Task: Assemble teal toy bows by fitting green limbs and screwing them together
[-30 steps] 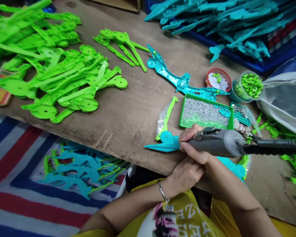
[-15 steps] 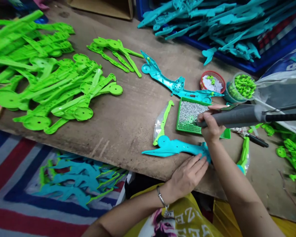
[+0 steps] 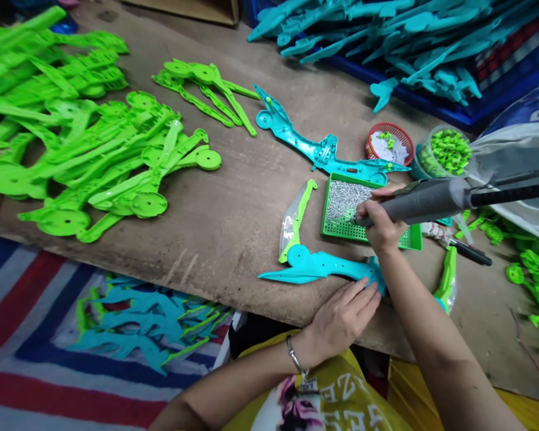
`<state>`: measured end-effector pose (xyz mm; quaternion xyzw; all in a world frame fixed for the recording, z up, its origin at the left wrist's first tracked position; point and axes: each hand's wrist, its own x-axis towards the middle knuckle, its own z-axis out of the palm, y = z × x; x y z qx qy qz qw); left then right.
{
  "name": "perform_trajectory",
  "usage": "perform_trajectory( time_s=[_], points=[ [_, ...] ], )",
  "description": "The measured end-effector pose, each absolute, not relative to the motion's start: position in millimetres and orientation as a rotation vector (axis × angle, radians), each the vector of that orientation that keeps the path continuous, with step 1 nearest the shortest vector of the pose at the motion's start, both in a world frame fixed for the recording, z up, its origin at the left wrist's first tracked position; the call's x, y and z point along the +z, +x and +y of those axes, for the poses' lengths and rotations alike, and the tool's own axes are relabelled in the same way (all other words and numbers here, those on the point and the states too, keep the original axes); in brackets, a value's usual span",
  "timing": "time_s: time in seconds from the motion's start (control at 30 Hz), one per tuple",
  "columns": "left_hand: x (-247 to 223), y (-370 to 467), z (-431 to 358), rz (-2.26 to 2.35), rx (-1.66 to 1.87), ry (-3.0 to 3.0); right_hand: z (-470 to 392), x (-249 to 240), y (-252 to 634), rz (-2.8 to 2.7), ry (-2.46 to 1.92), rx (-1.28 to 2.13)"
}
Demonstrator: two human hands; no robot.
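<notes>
My right hand [image 3: 381, 224] is closed around a grey electric screwdriver [image 3: 424, 200] with a cord at its rear. The tool's tip is down at the small screws [image 3: 345, 200] in a green perforated tray [image 3: 327, 224]. My left hand [image 3: 344, 317] lies flat with fingers stretched over a blue plastic bow-shaped part [image 3: 314, 266] near the table edge. A green curved piece with a clear blade [image 3: 296, 221] touches this part's left end; a similar green piece [image 3: 448, 278] shows at its right. My right forearm hides part of the blue part.
Behind the tray lies another blue half [image 3: 300, 140]. A red basket [image 3: 388, 143] and a tub of small green pieces [image 3: 447, 152] stand behind it. Green parts [image 3: 117, 155] pile at left; blue parts fill a blue crate [image 3: 444, 111]. A black marker [image 3: 471, 252] lies right.
The view has shifted slightly. The screwdriver stays over the screw tray, its rear end a little lower in the picture. My left hand remains on the blue part.
</notes>
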<state>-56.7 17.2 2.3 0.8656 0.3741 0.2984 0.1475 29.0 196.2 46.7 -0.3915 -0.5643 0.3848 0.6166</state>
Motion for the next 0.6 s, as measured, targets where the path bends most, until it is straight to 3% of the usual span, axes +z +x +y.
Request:
perform_trajectory(
  time_s=[0.17, 0.33, 0.6],
  points=[
    [5.8, -58.1, 17.2, 1.063, 0.832, 2.487, 185.0, 71.4, 22.6, -1.283, -0.921, 0.853],
    [3.3, -55.4, 16.5, 1.045, 0.909, 2.422, 150.3, 102.6, -10.3, -1.338, -0.744, 1.028],
    [-6.4, -49.6, 15.0, 0.995, 0.87, 2.41, 124.8, 70.4, -35.3, -1.396, -0.643, 1.333]
  ],
)
